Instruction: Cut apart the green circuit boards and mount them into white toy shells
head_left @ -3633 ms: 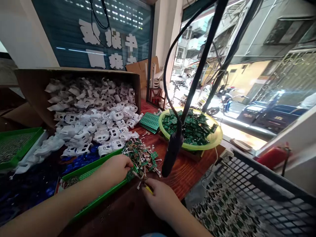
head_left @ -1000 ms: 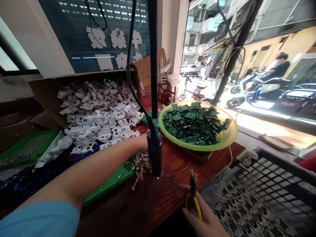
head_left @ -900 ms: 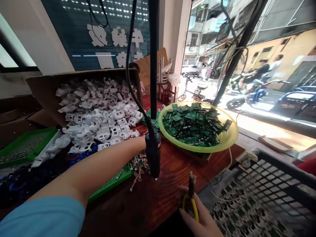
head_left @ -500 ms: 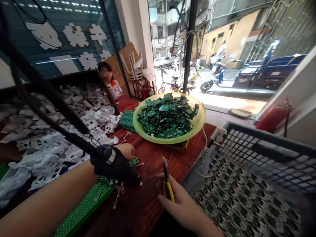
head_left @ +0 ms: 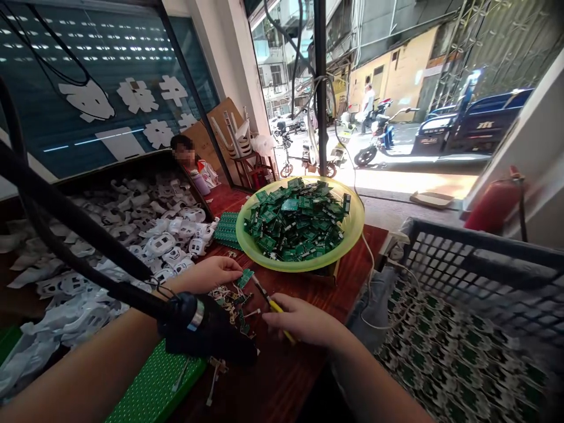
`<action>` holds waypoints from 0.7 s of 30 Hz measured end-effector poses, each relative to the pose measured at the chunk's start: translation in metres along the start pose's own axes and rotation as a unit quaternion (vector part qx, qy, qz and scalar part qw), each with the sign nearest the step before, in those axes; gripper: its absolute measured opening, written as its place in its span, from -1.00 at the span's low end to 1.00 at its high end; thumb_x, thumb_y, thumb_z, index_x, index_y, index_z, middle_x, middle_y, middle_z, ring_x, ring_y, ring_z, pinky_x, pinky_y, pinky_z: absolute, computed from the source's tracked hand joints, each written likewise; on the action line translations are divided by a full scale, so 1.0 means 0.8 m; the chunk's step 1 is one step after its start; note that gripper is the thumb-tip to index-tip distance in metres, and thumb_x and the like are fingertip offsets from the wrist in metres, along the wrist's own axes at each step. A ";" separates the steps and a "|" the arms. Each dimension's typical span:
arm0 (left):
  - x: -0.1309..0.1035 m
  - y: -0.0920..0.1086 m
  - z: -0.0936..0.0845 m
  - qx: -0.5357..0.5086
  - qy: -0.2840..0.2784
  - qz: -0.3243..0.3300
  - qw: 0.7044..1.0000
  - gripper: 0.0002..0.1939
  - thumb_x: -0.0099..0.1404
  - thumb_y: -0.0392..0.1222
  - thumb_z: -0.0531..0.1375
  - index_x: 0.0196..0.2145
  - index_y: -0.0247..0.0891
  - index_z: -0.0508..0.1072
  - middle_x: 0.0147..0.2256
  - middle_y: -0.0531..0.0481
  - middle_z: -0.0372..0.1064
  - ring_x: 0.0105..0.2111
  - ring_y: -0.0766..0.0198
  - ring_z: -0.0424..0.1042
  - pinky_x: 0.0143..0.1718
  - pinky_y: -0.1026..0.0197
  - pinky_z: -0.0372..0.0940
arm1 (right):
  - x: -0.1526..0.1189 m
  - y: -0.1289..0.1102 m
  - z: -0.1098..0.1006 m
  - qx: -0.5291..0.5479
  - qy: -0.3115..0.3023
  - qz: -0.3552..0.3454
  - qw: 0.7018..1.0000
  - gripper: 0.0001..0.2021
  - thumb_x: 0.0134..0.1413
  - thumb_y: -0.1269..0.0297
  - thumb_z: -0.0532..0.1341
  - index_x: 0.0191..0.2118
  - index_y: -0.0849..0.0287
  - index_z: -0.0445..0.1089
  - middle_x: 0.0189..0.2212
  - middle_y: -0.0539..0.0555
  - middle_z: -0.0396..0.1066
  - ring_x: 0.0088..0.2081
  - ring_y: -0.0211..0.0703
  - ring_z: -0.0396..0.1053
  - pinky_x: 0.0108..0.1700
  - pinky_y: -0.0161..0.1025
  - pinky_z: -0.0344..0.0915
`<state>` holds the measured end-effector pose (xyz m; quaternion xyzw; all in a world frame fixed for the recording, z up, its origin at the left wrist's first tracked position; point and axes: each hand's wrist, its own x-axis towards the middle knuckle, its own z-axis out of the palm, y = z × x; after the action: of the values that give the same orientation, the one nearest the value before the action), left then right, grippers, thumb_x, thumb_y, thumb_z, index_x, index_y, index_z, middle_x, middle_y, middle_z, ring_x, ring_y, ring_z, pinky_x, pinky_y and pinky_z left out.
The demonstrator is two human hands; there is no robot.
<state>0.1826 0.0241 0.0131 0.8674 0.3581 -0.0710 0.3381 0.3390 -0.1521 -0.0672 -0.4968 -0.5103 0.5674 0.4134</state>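
Observation:
Pinched in the fingertips of my left hand (head_left: pixel 220 273) is a small green circuit board (head_left: pixel 245 278). My right hand (head_left: pixel 304 319) is wrapped round yellow-handled pliers (head_left: pixel 277 306), whose jaws point up and left and meet or nearly meet the board's right edge. Beneath the hands, small boards and white-plugged wires (head_left: pixel 233 299) lie in a loose heap on the reddish wooden table (head_left: pixel 304 288). A black lamp-like head (head_left: pixel 207 335) on an arm hides part of that heap and of my left forearm.
A yellow basin (head_left: pixel 352 247) heaped with green circuit boards stands ahead, beside stacked board panels (head_left: pixel 227 229). White plastic shells (head_left: pixel 163 244) pile up at left, above a green perforated tray (head_left: pixel 154 382). At right sits a dark crate (head_left: pixel 476 241) of assembled parts. A person (head_left: pixel 202 173) sits behind the table.
My left hand has come out from behind the lamp head, holding a board. The pliers have swung left and up to that board. The whole view has shifted slightly.

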 end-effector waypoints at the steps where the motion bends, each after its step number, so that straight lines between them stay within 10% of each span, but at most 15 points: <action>1: 0.000 -0.001 0.001 0.001 0.010 0.001 1.000 -0.56 0.10 0.14 0.10 -0.25 -0.27 0.41 -0.35 -0.01 0.46 -0.36 0.24 0.41 -0.32 0.28 0.27 | 0.000 -0.002 0.000 0.009 -0.004 -0.009 1.000 -0.73 0.02 0.08 0.13 -0.26 0.19 0.25 -0.43 -0.03 0.31 -0.49 -0.34 0.26 -0.42 -0.37 0.20; 21: -0.016 0.016 -0.002 -0.065 0.010 -0.015 0.998 -0.46 0.03 0.07 0.17 -0.11 -0.36 0.42 -0.29 -0.09 0.47 -0.32 0.21 0.41 -0.29 0.26 0.27 | 0.008 -0.004 0.007 0.022 0.034 0.007 0.999 -0.85 0.02 0.20 0.08 -0.37 0.19 0.20 -0.55 -0.07 0.24 -0.58 -0.38 0.18 -0.52 -0.41 0.12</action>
<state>0.1816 0.0115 0.0257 0.8390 0.3780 -0.0442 0.3888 0.3323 -0.1467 -0.0653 -0.5107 -0.4798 0.5639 0.4371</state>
